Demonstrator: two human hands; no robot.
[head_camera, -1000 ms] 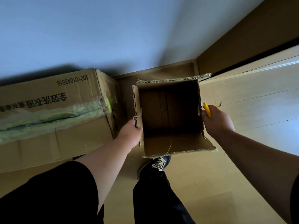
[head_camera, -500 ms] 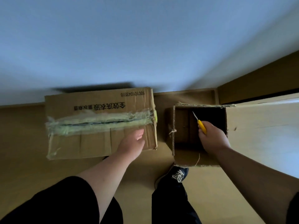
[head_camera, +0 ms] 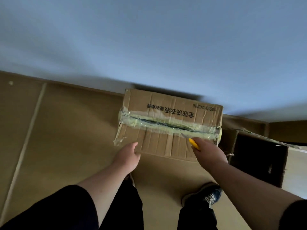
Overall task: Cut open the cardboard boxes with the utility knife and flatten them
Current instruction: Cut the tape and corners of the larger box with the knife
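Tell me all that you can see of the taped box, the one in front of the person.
The taped box is brown corrugated cardboard, creased and worn, lying flat on the floor against the wall. Black print runs along its far flap, upside down to the camera. Clear yellowish tape covers the middle seam, which gapes dark. The left hand holds the near left edge. The right hand grips a yellow knife, blade tip at the tape. An open box stands just right.
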